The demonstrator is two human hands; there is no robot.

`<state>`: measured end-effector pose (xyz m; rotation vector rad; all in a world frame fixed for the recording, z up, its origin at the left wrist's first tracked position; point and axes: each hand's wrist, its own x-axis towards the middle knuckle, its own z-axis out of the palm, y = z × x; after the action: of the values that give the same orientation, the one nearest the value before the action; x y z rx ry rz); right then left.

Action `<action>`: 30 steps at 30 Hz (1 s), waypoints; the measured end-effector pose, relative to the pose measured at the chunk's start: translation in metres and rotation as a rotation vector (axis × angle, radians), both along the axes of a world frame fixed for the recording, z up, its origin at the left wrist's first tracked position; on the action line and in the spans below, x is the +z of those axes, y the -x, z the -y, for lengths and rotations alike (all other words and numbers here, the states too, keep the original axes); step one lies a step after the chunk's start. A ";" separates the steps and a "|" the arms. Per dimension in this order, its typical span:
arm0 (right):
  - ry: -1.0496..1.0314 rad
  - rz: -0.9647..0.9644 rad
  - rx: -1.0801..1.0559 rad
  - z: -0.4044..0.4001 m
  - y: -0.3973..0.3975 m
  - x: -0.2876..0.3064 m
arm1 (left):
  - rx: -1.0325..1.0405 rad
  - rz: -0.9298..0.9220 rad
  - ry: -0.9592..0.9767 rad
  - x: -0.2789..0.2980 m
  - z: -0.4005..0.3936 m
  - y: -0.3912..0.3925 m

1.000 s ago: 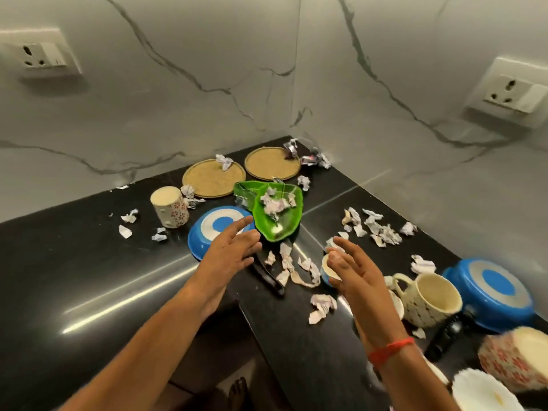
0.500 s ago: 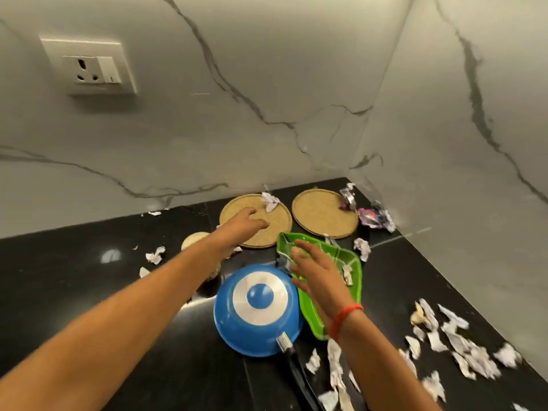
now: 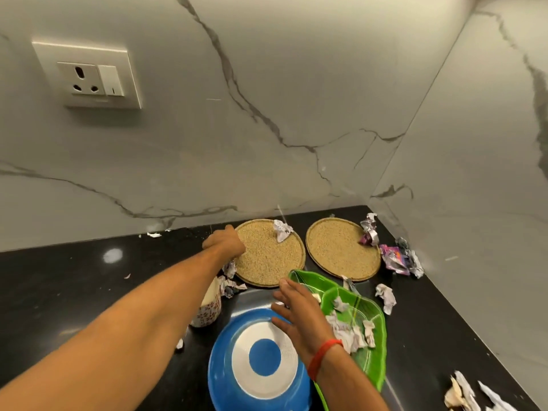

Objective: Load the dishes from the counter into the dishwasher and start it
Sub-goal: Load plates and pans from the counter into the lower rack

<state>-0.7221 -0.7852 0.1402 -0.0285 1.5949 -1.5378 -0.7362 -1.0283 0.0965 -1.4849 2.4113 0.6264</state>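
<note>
Two round woven plates lie at the back of the black counter (image 3: 59, 280): the left plate (image 3: 268, 256) and the right plate (image 3: 341, 249). My left hand (image 3: 225, 243) reaches to the left plate's left rim, fingers curled at its edge; whether it grips the rim is unclear. My right hand (image 3: 299, 312) hovers with fingers spread over the blue pan (image 3: 261, 363), which lies upside down, and the near end of the green leaf-shaped dish (image 3: 364, 321). A floral cup (image 3: 209, 307) stands partly hidden under my left forearm.
Crumpled paper scraps (image 3: 347, 330) lie in the green dish, on the left plate (image 3: 281, 229), in the corner (image 3: 397, 256) and at the lower right (image 3: 462, 393). Marble walls meet at the right. A wall socket (image 3: 89, 75) sits upper left.
My left hand has reached further back, from above the blue pan to the left woven plate's rim. My right hand moved from near the counter's front to over the blue pan and green dish.
</note>
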 end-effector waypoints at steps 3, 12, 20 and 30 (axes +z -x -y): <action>-0.008 -0.009 -0.013 -0.002 0.003 -0.004 | 0.068 -0.032 0.013 -0.008 0.008 0.003; -0.007 -0.086 -0.038 -0.019 0.014 0.007 | 0.197 -0.759 -0.314 0.023 0.047 0.013; 0.026 -0.075 -0.122 -0.037 0.001 0.029 | -0.256 -1.011 0.274 0.111 -0.005 -0.003; 0.148 -0.034 -0.430 -0.117 -0.019 0.047 | -0.192 -1.236 -0.323 0.165 -0.128 -0.051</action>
<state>-0.7033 -0.6686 0.1875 0.2209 1.5786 -1.9927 -0.6851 -0.9004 0.2613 -0.7385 2.8739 2.2381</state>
